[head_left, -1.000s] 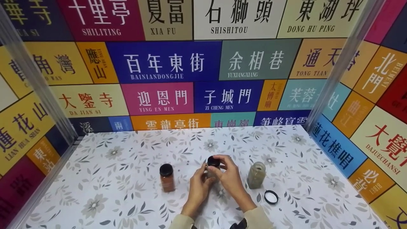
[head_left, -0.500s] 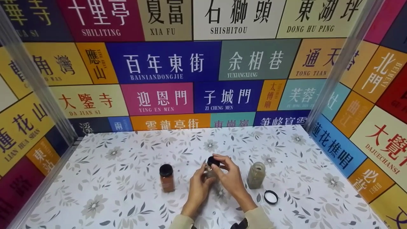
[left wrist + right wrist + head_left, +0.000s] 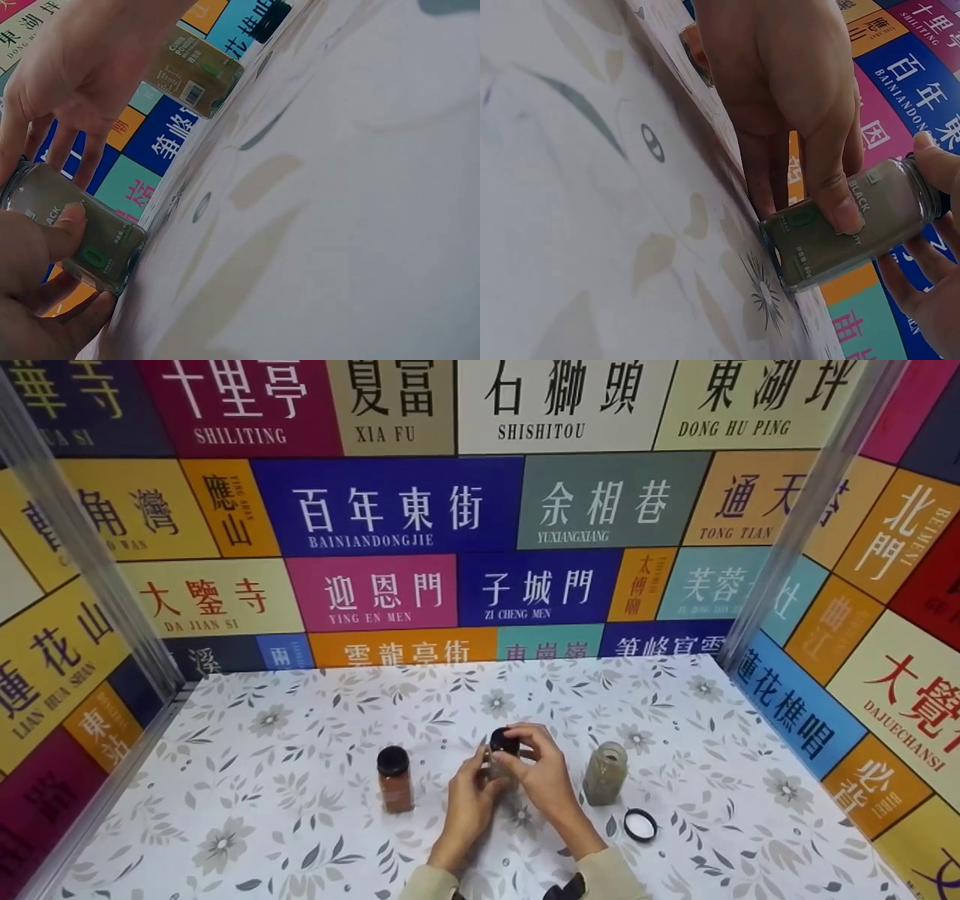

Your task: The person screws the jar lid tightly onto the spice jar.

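Observation:
Upright at the middle of the table, a clear spice jar [image 3: 825, 240] of grey-brown powder bears a label with the word BLACK. My left hand [image 3: 471, 799] grips its glass body low down, the thumb across the label in both wrist views. Fingers and thumb of my right hand [image 3: 545, 776] hold the jar's black cap [image 3: 503, 740] from above and the right. To the right stands an uncapped jar [image 3: 606, 776] of powder, labelled cumin powder in the left wrist view. Its black cap [image 3: 640, 825] lies beside it, white inside upward.
A jar of reddish-orange powder [image 3: 396, 787] with a black cap stands left of my hands. The table [image 3: 300, 780] has a white leaf-and-flower cover. Colourful sign-patterned walls [image 3: 390, 510] rise behind and at both sides, with clear posts in the corners.
The right fingers shift slightly round the black cap. The left hand, the held jar and the other jars stay where they were.

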A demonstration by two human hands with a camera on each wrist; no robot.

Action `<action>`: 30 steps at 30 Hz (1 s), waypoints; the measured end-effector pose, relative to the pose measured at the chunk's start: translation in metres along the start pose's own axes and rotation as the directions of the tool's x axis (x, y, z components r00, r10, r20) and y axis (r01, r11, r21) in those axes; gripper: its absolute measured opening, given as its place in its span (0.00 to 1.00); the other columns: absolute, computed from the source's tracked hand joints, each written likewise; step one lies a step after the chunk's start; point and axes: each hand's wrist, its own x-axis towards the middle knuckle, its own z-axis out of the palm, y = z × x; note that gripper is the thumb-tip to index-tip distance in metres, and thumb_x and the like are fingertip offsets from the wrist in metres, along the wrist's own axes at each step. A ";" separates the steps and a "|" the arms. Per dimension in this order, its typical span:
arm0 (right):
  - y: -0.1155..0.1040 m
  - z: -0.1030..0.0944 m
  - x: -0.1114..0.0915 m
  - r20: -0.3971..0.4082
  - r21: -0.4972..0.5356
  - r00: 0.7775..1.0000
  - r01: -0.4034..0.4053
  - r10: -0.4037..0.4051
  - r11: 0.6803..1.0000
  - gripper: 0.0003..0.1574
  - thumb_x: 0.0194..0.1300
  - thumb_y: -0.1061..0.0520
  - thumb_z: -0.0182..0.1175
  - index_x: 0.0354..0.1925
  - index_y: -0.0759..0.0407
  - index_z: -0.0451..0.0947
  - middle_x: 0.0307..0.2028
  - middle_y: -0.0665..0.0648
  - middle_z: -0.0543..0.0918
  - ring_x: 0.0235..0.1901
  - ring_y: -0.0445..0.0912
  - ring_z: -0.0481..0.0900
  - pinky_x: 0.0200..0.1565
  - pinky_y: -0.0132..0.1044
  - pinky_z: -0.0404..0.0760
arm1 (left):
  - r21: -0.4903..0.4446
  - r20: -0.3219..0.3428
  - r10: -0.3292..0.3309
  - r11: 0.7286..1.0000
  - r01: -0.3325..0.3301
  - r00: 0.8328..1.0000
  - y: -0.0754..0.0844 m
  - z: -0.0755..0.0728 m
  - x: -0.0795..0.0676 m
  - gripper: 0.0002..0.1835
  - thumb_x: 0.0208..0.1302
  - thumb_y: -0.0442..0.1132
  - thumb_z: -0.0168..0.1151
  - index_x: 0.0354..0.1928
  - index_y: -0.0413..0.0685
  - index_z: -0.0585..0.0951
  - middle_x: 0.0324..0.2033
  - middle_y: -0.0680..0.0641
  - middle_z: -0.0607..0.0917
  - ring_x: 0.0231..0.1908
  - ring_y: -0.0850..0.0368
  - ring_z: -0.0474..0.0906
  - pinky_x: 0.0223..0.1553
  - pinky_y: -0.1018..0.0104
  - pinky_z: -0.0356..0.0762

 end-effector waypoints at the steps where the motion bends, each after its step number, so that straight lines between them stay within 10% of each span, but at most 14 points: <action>1: 0.001 0.000 0.000 0.004 -0.002 1.000 -0.004 0.004 1.000 0.20 0.54 0.64 0.74 0.46 0.62 0.81 0.51 0.62 0.81 0.51 0.49 0.82 0.51 0.40 0.86 | 0.006 -0.003 -0.001 1.000 0.001 1.000 0.000 0.000 0.000 0.32 0.55 0.31 0.72 0.62 0.30 0.75 0.48 0.35 0.86 0.44 0.43 0.85 0.49 0.59 0.86; 30: 0.003 -0.008 -0.003 0.088 0.076 0.996 -0.010 0.003 0.997 0.13 0.67 0.65 0.62 0.50 0.62 0.80 0.60 0.65 0.80 0.59 0.52 0.80 0.55 0.37 0.83 | 0.019 0.015 -0.013 1.000 0.012 1.000 0.000 -0.002 -0.001 0.33 0.56 0.34 0.72 0.63 0.28 0.74 0.49 0.32 0.84 0.45 0.40 0.86 0.49 0.57 0.86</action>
